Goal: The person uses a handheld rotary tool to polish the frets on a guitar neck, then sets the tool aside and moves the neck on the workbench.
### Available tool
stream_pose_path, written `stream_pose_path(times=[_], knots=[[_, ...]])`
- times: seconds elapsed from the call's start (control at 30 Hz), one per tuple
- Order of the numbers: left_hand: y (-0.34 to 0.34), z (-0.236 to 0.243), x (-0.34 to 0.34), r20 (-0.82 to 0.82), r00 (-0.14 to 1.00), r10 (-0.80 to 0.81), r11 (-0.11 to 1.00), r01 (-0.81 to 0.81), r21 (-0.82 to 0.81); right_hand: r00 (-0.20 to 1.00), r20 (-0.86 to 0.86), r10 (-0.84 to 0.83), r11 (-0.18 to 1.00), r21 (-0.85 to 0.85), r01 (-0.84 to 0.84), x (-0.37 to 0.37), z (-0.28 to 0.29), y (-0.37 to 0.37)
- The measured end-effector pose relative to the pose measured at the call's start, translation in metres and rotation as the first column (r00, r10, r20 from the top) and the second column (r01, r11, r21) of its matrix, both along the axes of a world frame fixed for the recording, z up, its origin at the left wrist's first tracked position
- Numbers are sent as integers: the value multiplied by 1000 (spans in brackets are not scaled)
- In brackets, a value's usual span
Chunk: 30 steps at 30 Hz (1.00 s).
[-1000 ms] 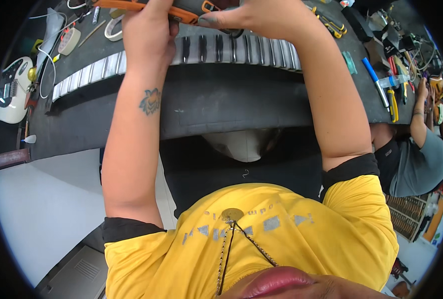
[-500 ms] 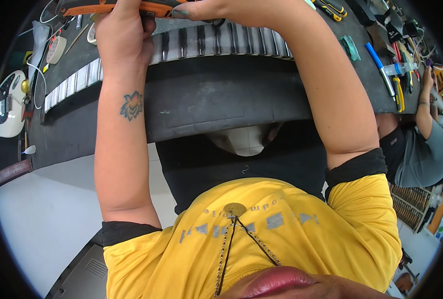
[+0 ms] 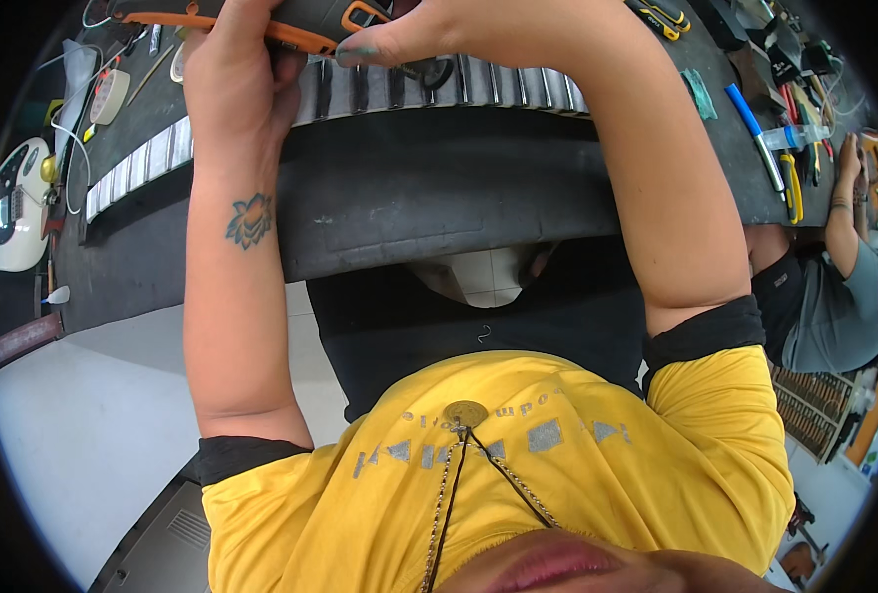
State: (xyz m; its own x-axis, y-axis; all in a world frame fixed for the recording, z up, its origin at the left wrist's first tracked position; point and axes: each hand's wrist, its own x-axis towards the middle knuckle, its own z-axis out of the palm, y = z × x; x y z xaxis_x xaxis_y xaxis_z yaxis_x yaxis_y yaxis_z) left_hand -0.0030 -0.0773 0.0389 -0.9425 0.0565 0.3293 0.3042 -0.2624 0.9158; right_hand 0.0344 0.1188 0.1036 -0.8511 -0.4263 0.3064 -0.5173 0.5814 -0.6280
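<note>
An orange and black handheld power tool (image 3: 305, 35) is held above a guitar neck (image 3: 478, 84) near the top edge; its exact kind cannot be told. My left hand (image 3: 236, 59) is wrapped round the tool's middle, its fingers partly hidden behind it. On the tool's right end my right hand (image 3: 409, 35) is closed, with a dark-stained thumb pressed along the side. A round black part (image 3: 437, 73) shows below that hand, close over the neck. The neck lies across the bench, with dark fret wires between strips of pale covering.
The neck rests on a dark padded bench (image 3: 429, 198). Yellow-black pliers (image 3: 661, 18), a blue marker (image 3: 742, 109) and other tools lie to the right. A white electric guitar (image 3: 24, 212) is at the far left. A co-worker's arm (image 3: 841, 212) shows at the right.
Both hands and the power tool have shifted slightly nearer to me, and the tool's right end has dipped. More of the round black part shows over the neck.
</note>
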Motion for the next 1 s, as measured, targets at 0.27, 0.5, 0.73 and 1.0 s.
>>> stream_pose_path(times=[0.27, 0.5, 0.73, 1.0], knots=[[-8, 3, 10, -7, 993, -114, 993, 115, 36, 990, 124, 69, 995, 60, -76, 4, 11, 1], [7, -3, 0, -67, 996, -54, 999, 53, -5, 988, 122, 97, 995, -7, -97, 0, 5, 12], [49, 31, 6, 326, 831, 451, 841, -518, 156, 998, 65, -12, 1000, -25, 14, -11, -10, -2], [5, 4, -11, 81, 964, 253, 965, -258, 54, 995, -98, -16, 999, -33, 13, -28, -19, -9]])
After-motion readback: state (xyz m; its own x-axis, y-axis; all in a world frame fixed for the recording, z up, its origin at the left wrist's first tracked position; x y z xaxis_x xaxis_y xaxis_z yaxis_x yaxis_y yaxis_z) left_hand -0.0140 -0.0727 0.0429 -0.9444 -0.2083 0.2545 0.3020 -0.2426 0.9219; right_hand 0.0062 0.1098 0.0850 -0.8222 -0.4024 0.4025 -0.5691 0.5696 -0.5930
